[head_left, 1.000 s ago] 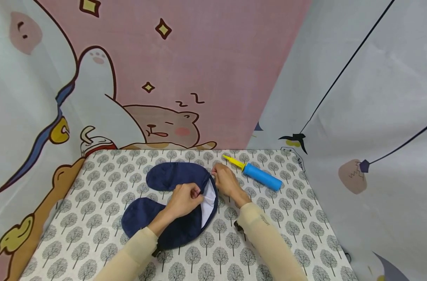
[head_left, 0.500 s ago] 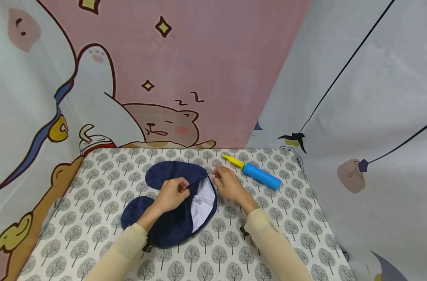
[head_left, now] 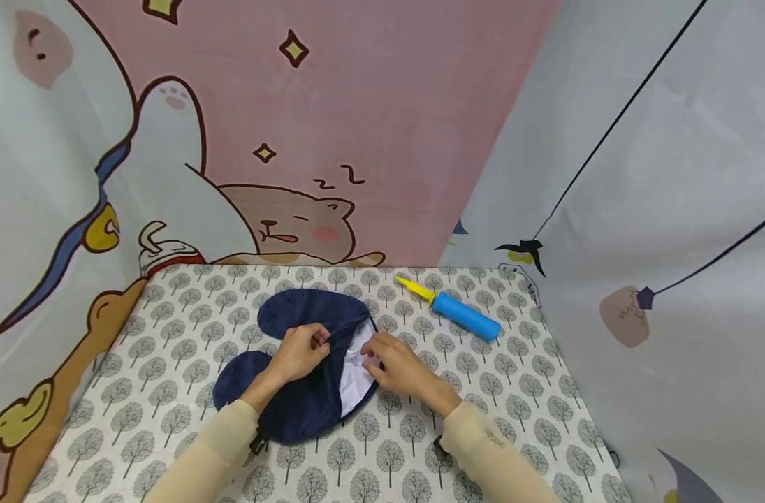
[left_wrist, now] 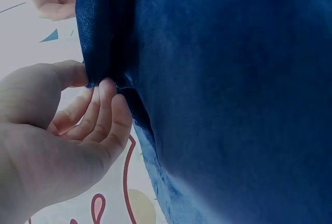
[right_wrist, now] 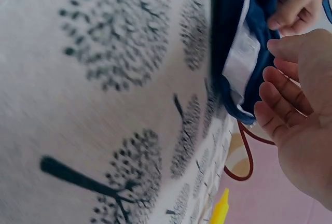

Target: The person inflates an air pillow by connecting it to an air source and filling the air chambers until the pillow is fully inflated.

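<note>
A navy plush U-shaped neck pillow (head_left: 307, 412) lies on the table, its curved side turned right. Along that side the cover's zipped edge gapes, showing a white inner lining or bladder (head_left: 355, 381) with a small clear valve (right_wrist: 250, 43). My left hand (head_left: 302, 353) pinches the cover's upper edge between thumb and fingers and holds it folded back to the left. In the left wrist view this hand (left_wrist: 67, 115) is at the dark fabric fold. Over the opening is my right hand (head_left: 397, 363), fingers loosely bent, fingertips close to the white part, gripping nothing.
Behind and right of the pillow lies a hand pump (head_left: 464, 314) with a blue barrel and a yellow nozzle. A tree-print cloth (head_left: 508, 433) covers the table. Cartoon-printed curtains (head_left: 382, 140) stand at the back and sides.
My left hand has drawn the cover edge leftward, widening the gap over the white part. My right hand has left the zipper's far end and come down over the opening.
</note>
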A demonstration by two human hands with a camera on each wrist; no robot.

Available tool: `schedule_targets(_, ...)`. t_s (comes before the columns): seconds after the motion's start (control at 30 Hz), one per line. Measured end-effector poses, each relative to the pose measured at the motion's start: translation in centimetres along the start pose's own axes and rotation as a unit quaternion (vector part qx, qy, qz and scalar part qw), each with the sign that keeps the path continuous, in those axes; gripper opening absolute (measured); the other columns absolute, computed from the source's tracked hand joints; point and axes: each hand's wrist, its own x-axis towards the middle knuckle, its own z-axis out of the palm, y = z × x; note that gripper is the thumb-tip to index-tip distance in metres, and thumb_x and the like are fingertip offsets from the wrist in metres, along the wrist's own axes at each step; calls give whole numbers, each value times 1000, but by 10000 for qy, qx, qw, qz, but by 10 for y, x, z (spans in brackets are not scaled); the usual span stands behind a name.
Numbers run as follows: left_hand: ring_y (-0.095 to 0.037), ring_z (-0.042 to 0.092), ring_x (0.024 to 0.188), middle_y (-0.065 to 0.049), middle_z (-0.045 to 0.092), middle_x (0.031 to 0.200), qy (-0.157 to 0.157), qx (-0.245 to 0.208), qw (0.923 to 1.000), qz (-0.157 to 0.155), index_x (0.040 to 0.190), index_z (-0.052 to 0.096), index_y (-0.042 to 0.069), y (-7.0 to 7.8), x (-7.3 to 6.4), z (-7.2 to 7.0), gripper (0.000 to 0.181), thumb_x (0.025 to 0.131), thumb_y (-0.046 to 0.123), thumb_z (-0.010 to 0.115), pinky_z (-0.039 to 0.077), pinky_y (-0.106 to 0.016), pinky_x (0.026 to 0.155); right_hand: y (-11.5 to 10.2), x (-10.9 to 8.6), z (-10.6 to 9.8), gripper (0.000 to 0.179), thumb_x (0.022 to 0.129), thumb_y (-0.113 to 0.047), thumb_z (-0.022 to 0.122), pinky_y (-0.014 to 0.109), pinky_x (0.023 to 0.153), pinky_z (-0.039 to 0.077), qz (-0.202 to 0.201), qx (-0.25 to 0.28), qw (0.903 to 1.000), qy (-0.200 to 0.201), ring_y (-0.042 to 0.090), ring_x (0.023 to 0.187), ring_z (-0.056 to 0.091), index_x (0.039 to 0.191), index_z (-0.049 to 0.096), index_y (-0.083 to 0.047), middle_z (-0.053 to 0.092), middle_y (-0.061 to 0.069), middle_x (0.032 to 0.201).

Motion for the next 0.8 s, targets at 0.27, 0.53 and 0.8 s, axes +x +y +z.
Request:
schedule_targets(0.27, -6, 69, 78, -1, 80, 89, 60, 47, 9999, -83, 102, 80, 8, -5, 0, 4, 8, 95, 5, 80, 56, -24, 76, -3, 5, 17, 18, 103, -24, 84, 32, 85, 60, -192, -634, 9978, -26, 14, 96, 65, 114, 78, -11, 71, 2, 107)
schedule_targets(0.53, -6, 69, 80, -1, 80, 91, 27, 42, 9999, -108, 104, 81, 7, -7, 0, 7, 9, 95, 6, 80, 57, -24, 78, -3, 12, 23, 21, 99, -27, 89, 32, 78, 60, -16, -755, 9971, 31, 16, 90, 66, 107, 79, -11, 71, 1, 98)
schedule_targets(0.8, -8, 70, 80, -1, 80, 91, 49, 54, 9999, -124, 104, 81, 6, -7, 0, 7, 9, 95, 5, 81, 58, -27, 78, -1, 16, 31, 22, 98, -30, 90, 32, 74, 60, 77, -949, 9954, 63, 15, 86, 67, 100, 77, -13, 70, -1, 94)
